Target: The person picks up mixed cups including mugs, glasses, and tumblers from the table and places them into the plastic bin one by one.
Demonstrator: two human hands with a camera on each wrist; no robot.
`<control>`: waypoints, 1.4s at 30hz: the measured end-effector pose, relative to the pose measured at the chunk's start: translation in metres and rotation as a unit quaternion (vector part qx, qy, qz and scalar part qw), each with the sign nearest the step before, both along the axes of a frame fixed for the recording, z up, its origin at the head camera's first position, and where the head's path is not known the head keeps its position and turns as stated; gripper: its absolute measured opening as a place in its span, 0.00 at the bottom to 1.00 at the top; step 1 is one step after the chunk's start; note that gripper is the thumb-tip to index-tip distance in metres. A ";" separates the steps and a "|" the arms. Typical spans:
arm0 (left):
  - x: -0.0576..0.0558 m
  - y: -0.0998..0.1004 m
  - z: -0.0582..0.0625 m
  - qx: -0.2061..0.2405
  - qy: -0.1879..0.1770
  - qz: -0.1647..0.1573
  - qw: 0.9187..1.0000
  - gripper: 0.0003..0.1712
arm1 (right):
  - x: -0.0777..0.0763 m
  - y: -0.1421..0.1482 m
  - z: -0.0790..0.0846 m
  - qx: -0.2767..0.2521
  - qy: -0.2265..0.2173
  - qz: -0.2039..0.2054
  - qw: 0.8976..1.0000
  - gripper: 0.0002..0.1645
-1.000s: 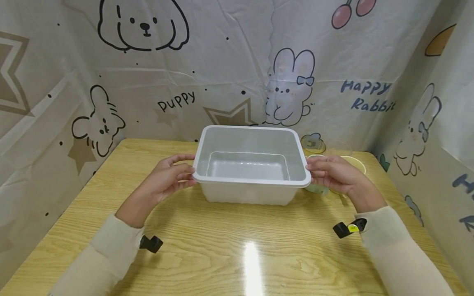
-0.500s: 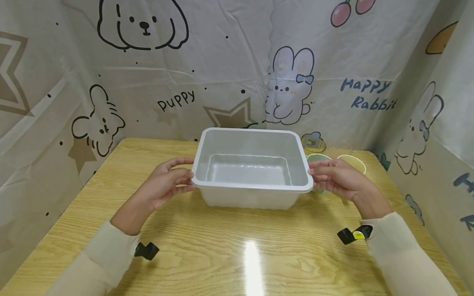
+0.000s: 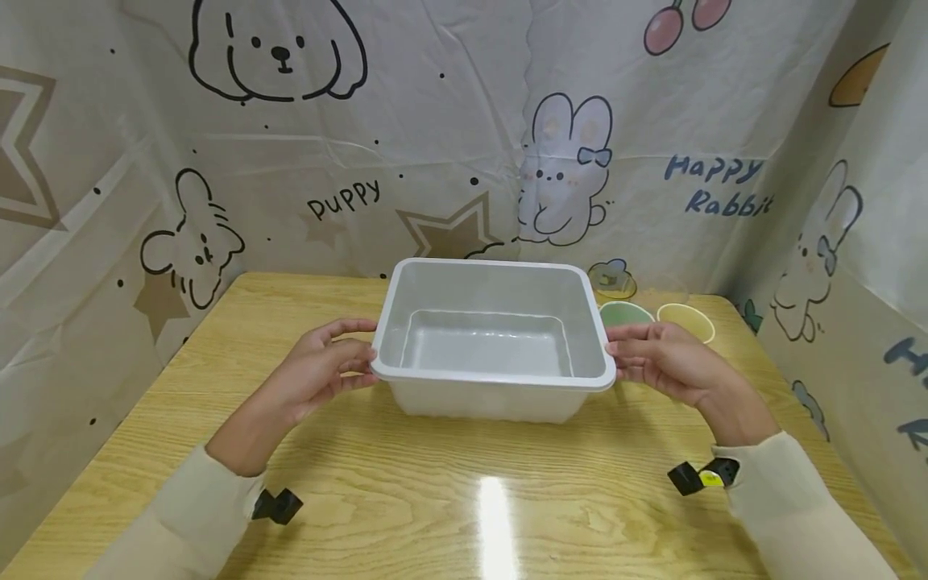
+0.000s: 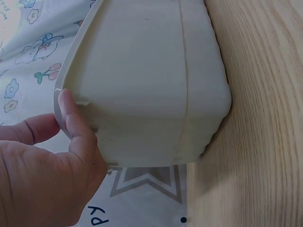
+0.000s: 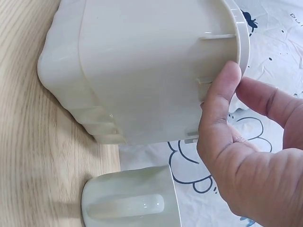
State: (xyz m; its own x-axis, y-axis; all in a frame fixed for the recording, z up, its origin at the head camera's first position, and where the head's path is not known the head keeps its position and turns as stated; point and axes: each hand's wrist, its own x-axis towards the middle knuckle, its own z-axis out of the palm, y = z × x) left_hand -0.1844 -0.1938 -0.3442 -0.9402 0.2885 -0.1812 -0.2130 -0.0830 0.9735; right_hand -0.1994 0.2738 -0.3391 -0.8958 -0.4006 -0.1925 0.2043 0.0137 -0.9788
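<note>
A white rectangular plastic tub [image 3: 489, 403] stands upright in the middle of the head view, its inside bare. My left hand [image 3: 319, 366] pinches the tub's rim at the left end, thumb on one side and fingers under the lip, as the left wrist view shows. At the opposite end, my right hand [image 3: 670, 366] holds the rim the same way. The tub's base is on the table or just above it; I cannot tell which. Behind the right hand stand a green cup [image 3: 627, 312] and a yellow cup [image 3: 685, 322], both partly hidden.
The wooden table [image 3: 406, 499] stretches in front of the tub toward me. A printed cloth [image 3: 435, 121] hangs along the back and sides of the table. In the right wrist view, a pale green mug [image 5: 132, 194] with a handle stands close beside the tub.
Both hands have drawn the tub a little toward me, keeping their hold on its rim. More of the green and yellow cups has come into sight behind it.
</note>
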 end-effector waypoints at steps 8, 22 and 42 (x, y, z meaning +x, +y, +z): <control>0.007 -0.001 0.000 0.003 0.000 -0.004 1.000 0.29 | 0.009 0.001 -0.001 -0.008 0.011 0.008 1.000 0.13; 0.017 -0.004 -0.003 -0.003 0.013 -0.008 1.000 0.30 | 0.018 0.000 -0.003 -0.034 0.010 0.023 0.999 0.12; 0.017 -0.004 0.003 -0.054 0.035 0.020 0.998 0.24 | 0.025 0.011 -0.011 0.055 0.067 -0.019 0.996 0.12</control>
